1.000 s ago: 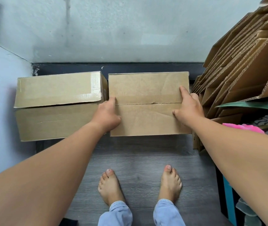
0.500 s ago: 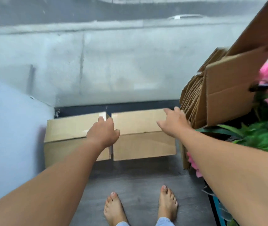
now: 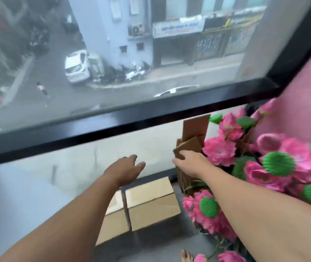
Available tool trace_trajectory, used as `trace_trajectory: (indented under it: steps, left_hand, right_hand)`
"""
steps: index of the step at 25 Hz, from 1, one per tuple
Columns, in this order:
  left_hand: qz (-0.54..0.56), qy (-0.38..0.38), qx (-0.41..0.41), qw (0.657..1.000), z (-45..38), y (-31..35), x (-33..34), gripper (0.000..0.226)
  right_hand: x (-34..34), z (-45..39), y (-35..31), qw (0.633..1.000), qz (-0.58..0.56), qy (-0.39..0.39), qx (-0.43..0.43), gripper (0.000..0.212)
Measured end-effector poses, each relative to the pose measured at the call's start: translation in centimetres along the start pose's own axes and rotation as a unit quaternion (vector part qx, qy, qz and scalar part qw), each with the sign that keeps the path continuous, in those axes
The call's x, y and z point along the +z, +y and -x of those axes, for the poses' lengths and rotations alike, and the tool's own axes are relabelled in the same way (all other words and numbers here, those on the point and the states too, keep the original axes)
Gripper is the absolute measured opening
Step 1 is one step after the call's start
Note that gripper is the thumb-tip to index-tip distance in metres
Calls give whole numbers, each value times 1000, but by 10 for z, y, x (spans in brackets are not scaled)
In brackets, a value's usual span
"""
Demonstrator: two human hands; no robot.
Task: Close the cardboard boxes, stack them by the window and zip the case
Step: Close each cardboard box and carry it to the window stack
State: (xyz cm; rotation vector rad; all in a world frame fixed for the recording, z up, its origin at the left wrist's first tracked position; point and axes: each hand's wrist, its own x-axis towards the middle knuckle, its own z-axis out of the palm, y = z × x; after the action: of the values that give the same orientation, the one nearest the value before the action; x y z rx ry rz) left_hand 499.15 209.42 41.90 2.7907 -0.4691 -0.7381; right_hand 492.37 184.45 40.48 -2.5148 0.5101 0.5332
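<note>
Left hand (image 3: 127,170) hovers with fingers spread, holding nothing, above two closed cardboard boxes (image 3: 151,203) side by side below the window (image 3: 113,63); right hand (image 3: 187,162) apparently grips a flattened cardboard sheet (image 3: 187,146) beside pink flowers (image 3: 219,150).

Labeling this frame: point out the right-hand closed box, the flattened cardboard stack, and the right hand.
right-hand closed box (image 3: 153,209): head view, front face.
flattened cardboard stack (image 3: 195,127): head view, tallest upright sheet.
right hand (image 3: 190,162): head view, back of the hand, touching a sheet.
</note>
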Motion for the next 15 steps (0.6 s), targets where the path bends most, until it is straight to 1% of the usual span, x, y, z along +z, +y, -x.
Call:
trace_trajectory:
  steps: [4,6,8,11,13,15]
  left_hand:
    - [-38,2,87,995,21,57,-49,66]
    - [-55,6,149,987,38,93,-67,67]
    - [-72,4,206,976,55,130,-77,64]
    - [-90,-21,283,955,82,187,-73,50]
    - [-51,-68,308,947,108,233,-61,50]
    - [-54,-90,336,936,136,282,-41,52]
  right_hand:
    - [-56,69,13,996,-33,67,48,73]
    - [-76,110,27,989,-63,103,86,73]
    - [-89,153,45,979,-91,140,118,72]
    - [-95,213,78,962,-116,177,170,71]
    - [-97,262,109,948,-130,198,214,69]
    - [-96,317,148,927,-159,227,253,66]
